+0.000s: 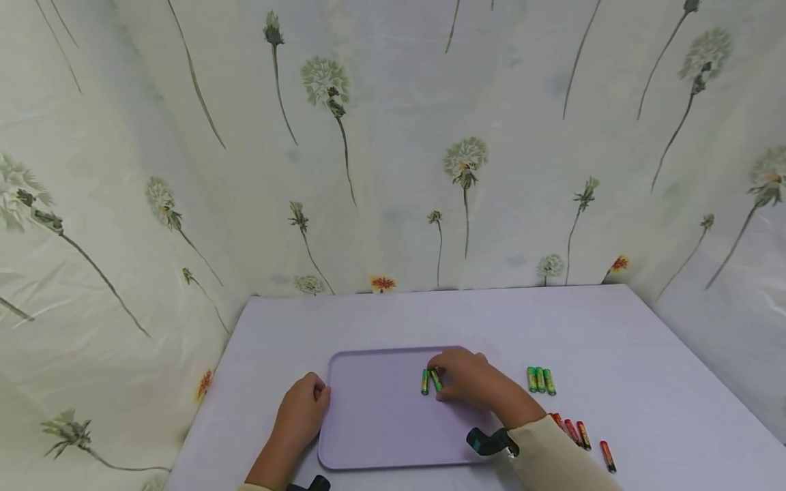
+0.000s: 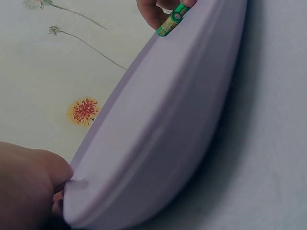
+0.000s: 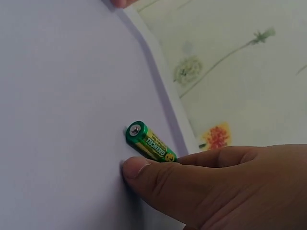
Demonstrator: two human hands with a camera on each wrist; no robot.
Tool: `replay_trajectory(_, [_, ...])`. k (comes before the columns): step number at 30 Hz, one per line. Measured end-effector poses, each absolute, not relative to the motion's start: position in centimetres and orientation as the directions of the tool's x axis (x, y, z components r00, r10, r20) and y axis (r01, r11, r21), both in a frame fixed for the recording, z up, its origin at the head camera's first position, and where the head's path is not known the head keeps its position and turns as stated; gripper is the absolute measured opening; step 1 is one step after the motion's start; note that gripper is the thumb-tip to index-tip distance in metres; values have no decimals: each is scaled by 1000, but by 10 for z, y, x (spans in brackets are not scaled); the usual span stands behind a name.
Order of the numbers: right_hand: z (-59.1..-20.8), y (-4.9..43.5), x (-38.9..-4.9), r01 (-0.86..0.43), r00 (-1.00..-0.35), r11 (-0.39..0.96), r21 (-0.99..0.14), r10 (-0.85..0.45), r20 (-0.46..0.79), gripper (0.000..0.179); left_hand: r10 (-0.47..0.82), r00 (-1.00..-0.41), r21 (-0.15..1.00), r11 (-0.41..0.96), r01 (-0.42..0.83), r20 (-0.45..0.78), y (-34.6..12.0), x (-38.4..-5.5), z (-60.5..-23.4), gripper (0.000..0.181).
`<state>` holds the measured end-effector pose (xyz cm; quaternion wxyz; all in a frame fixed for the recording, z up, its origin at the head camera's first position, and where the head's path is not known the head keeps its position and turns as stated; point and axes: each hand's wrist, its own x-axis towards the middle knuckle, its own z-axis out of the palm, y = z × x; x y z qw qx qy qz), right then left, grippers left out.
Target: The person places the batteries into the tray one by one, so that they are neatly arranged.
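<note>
A lilac tray [image 1: 374,423] lies on the table, and my left hand [image 1: 302,410] grips its left rim. In the left wrist view the thumb [image 2: 56,168] presses on top of that rim at the corner. Over the tray's far right part, my right hand [image 1: 475,382] pinches a green battery [image 1: 436,380] between thumb and fingers. The right wrist view shows this battery [image 3: 149,142] with its metal tip and yellow-green label, beside the thumb. Just left of it in the head view, another green battery [image 1: 425,382] sits on the tray.
Right of the tray, three green batteries [image 1: 540,380] stand side by side on the white table [image 1: 381,320]. Several red batteries [image 1: 573,432] lie nearer, partly behind the right sleeve, with one red battery [image 1: 607,456] apart. A flower-patterned sheet [image 1: 393,170] hangs behind the table.
</note>
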<state>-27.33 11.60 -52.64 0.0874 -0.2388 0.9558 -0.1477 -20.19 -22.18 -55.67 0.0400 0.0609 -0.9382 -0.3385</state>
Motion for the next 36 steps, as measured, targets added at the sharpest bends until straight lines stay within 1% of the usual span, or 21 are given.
replay_trajectory(2, [-527, 113, -274, -463, -853, 823, -330, -515, -86, 50, -140, -989, 641, 763, -84, 38, -222, -202, -557, 13])
replay_trajectory(6, [-526, 107, -273, -504, -823, 777, -377, -564, -64, 46, -140, -989, 641, 764, -79, 45, -222, -202, -557, 13])
replay_trajectory(8, [-525, 104, -270, -494, -824, 771, -402, -563, -67, 43, -140, -989, 645, 760, -79, 44, -222, -201, -557, 13])
replay_trajectory(11, [-523, 99, -266, -449, -843, 789, -420, -529, -92, 39, -137, -990, 651, 755, -79, 40, -221, -201, -558, 13])
replay_trajectory(14, [-523, 97, -263, -404, -869, 819, -408, -483, -110, 28, -136, -990, 650, 756, -75, 45, -220, -201, -559, 13])
replay_trajectory(18, [-524, 96, -262, -382, -891, 844, -376, -444, -92, 20, -139, -989, 641, 764, -69, 59, -222, -201, -559, 13])
replay_trajectory(24, [-522, 99, -259, -441, -874, 829, -342, -483, -43, 19, -139, -988, 630, 774, -65, 69, -224, -202, -557, 13])
replay_trajectory(28, [-521, 102, -257, -461, -865, 813, -356, -501, -24, 19, -143, -988, 633, 770, -75, 56, -224, -203, -557, 13])
replay_trajectory(30, [-521, 102, -257, -435, -878, 821, -371, -477, -26, 25, -146, -988, 635, 769, -81, 51, -223, -203, -557, 13])
replay_trajectory(33, [-523, 102, -255, -378, -908, 848, -371, -417, -27, 50, -145, -988, 636, 768, -80, 51, -223, -203, -558, 12])
replay_trajectory(36, [-525, 102, -253, -318, -937, 886, -337, -348, -31, 72, -140, -989, 641, 764, -72, 56, -223, -202, -559, 12])
